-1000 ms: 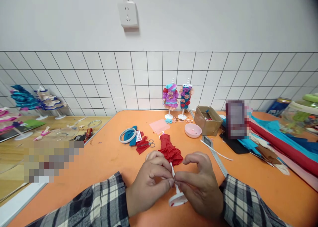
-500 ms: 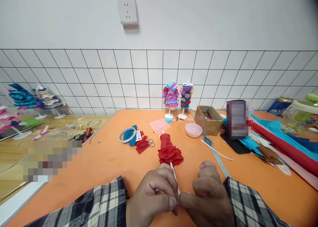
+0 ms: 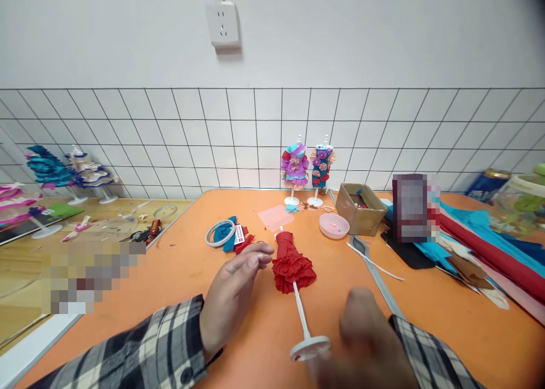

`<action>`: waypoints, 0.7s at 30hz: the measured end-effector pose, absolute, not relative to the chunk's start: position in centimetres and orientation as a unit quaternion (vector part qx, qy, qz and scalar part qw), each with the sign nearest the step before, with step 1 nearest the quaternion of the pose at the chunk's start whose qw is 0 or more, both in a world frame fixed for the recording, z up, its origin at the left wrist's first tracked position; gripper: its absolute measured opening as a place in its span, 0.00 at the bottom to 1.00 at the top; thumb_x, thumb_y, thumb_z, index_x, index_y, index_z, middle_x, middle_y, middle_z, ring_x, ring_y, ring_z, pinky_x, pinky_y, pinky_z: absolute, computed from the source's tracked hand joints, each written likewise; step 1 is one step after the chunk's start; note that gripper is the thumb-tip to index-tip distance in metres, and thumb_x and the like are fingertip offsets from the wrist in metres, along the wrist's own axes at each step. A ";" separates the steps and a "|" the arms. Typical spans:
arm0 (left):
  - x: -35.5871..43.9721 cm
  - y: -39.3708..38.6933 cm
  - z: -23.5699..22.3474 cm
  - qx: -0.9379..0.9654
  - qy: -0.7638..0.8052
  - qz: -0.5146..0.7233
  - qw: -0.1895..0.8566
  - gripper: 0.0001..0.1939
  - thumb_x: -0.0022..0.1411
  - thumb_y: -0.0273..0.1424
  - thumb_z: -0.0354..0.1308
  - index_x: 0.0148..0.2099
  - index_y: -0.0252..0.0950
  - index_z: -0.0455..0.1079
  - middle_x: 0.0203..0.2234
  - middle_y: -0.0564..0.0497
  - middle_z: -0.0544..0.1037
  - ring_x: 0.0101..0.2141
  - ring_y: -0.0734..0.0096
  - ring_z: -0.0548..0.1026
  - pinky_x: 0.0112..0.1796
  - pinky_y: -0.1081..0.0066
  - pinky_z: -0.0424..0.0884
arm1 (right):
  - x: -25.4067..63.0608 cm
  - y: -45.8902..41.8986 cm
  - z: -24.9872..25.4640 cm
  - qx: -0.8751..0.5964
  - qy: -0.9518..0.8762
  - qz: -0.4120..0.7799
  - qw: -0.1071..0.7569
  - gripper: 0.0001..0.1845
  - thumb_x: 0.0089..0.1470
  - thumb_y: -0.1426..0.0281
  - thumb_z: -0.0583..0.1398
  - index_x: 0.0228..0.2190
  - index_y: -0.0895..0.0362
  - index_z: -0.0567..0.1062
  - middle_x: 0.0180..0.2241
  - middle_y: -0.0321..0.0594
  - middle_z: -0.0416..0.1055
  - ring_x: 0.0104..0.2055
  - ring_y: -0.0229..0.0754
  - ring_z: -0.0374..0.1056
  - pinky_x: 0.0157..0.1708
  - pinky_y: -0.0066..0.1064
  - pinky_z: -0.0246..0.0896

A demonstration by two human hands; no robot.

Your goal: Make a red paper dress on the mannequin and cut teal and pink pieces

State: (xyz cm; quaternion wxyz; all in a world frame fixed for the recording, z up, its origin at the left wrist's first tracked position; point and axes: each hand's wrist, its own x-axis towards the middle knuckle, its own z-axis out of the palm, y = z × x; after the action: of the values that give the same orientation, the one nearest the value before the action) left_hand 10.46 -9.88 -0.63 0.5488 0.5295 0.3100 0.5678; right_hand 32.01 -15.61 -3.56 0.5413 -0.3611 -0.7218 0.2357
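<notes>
A small red ruffled dress (image 3: 293,264) on a white doll stand lies in the middle of the table. Its thin pole points toward me and ends in a round white base (image 3: 310,348). Just left of the ruffles is my left hand (image 3: 234,292), fingers stretched out and nothing visible in it. My right hand (image 3: 374,343) is smeared by motion beside the base; its fingers cannot be made out, nor whether they touch the base. Behind my left fingertips sit red crepe scraps (image 3: 243,241), partly covered.
Left of the dress, a white tape roll (image 3: 220,232) rests on blue crepe paper. A pink bowl (image 3: 334,226) and a cardboard box (image 3: 361,209) stand at the back right. Two dressed stands (image 3: 294,170) are by the wall. Coloured paper rolls (image 3: 481,241) lie far right.
Both hands were together at the lower end of the stand. My left hand has moved up and left toward the dress, uncovering pole and base. My right hand has moved slightly right.
</notes>
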 end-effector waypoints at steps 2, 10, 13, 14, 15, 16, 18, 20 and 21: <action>10.1 -10.4 -0.5 0.636 0.272 0.509 0.512 0.25 0.66 0.50 0.48 0.60 0.48 0.67 0.64 0.50 0.61 0.65 0.51 0.52 0.61 0.51 0.53 | 31.9 -15.2 -3.1 -0.360 -0.699 0.290 0.545 0.39 0.47 0.59 0.69 0.59 0.39 0.63 0.30 0.34 0.71 0.38 0.41 0.67 0.43 0.36 0.61; 11.2 -12.3 -2.6 0.906 0.279 0.198 0.249 0.49 0.60 0.59 0.50 0.70 0.54 0.22 0.67 0.54 0.13 0.65 0.36 0.21 0.59 0.31 0.38 | 30.9 -12.7 -2.0 -0.324 -0.502 0.596 0.537 0.59 0.49 0.58 0.67 0.67 0.45 0.34 0.35 0.37 0.75 0.40 0.43 0.71 0.44 0.40 0.63; 11.5 -12.2 -3.0 0.921 0.299 0.160 0.193 0.51 0.60 0.57 0.51 0.69 0.54 0.18 0.67 0.51 0.13 0.65 0.32 0.25 0.56 0.27 0.43 | 30.7 -12.4 -2.1 -0.320 -0.453 0.642 0.529 0.62 0.51 0.60 0.67 0.66 0.50 0.28 0.31 0.34 0.74 0.35 0.39 0.70 0.43 0.36 0.63; 11.6 -12.2 -3.1 0.922 0.308 0.158 0.172 0.50 0.61 0.55 0.51 0.69 0.53 0.18 0.67 0.50 0.14 0.65 0.31 0.27 0.56 0.27 0.45 | 30.7 -12.4 -2.2 -0.330 -0.449 0.640 0.529 0.62 0.50 0.60 0.68 0.67 0.52 0.29 0.30 0.33 0.74 0.34 0.38 0.70 0.42 0.35 0.63; 11.6 -12.2 -3.1 0.922 0.318 0.160 0.150 0.50 0.62 0.54 0.52 0.69 0.53 0.18 0.68 0.49 0.16 0.66 0.31 0.28 0.55 0.27 0.47 | 30.8 -12.4 -2.2 -0.347 -0.450 0.630 0.530 0.62 0.49 0.61 0.68 0.67 0.53 0.31 0.29 0.33 0.74 0.33 0.38 0.70 0.42 0.34 0.63; 11.7 -12.3 -3.1 0.922 0.329 0.163 0.127 0.49 0.63 0.52 0.52 0.70 0.53 0.19 0.68 0.49 0.18 0.66 0.31 0.30 0.55 0.27 0.48 | 30.9 -12.4 -2.2 -0.366 -0.455 0.615 0.529 0.62 0.48 0.62 0.69 0.67 0.54 0.33 0.29 0.33 0.74 0.33 0.38 0.70 0.41 0.34 0.63; 11.7 -12.3 -3.1 0.918 0.347 0.172 0.084 0.47 0.64 0.49 0.53 0.70 0.52 0.22 0.69 0.47 0.23 0.66 0.33 0.33 0.55 0.27 0.49 | 31.1 -12.4 -2.1 -0.405 -0.473 0.581 0.524 0.60 0.47 0.62 0.69 0.67 0.54 0.36 0.28 0.33 0.74 0.32 0.38 0.69 0.38 0.33 0.64; 11.6 -12.3 -3.2 0.917 0.354 0.177 0.055 0.47 0.64 0.49 0.54 0.71 0.51 0.25 0.70 0.46 0.27 0.67 0.33 0.35 0.56 0.28 0.49 | 31.3 -12.4 -2.2 -0.423 -0.486 0.561 0.519 0.58 0.47 0.62 0.69 0.66 0.54 0.38 0.27 0.32 0.72 0.30 0.37 0.68 0.34 0.30 0.63; 11.6 -12.2 -3.2 0.917 0.353 0.180 0.046 0.48 0.63 0.50 0.55 0.71 0.51 0.25 0.70 0.45 0.29 0.67 0.33 0.36 0.56 0.28 0.49 | 31.4 -12.4 -2.3 -0.421 -0.490 0.561 0.518 0.58 0.48 0.62 0.68 0.66 0.55 0.39 0.26 0.32 0.71 0.28 0.37 0.67 0.32 0.30 0.62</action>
State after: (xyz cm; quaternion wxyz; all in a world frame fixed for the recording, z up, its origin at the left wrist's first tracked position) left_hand 11.60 -12.20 -3.18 0.0464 0.9169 0.3530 0.1801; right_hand 31.37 -12.37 -2.25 0.5178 -0.4212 -0.4901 0.5606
